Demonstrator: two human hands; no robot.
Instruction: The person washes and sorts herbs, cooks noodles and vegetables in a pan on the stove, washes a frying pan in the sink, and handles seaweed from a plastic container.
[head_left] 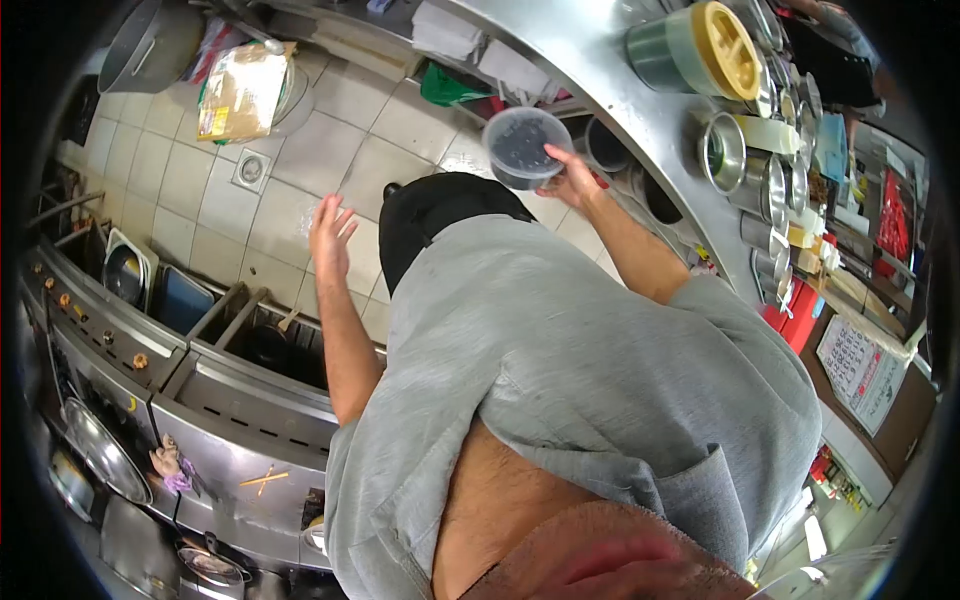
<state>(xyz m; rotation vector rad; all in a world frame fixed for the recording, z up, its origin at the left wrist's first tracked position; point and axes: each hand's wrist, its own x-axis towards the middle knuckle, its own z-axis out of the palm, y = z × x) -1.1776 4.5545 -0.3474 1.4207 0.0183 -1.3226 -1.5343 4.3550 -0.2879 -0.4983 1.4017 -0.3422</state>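
My right hand [572,180] holds a round clear plastic tub [525,145] by its near right side. The thumb lies at the tub's upper edge, and the other fingers are partly hidden behind it. Dark contents, too unclear to name, show inside the tub. To the left, my left hand [331,238] is raised above the tiled floor [290,215] with its fingers apart and nothing in it.
A steel counter [620,85] curves along the right, bearing metal containers [722,152] and a yellow-lidded tub [722,50]. On the left stands a steel cooking range [250,395] with pans. Cardboard [245,90] and a large pot [150,45] are at the upper left.
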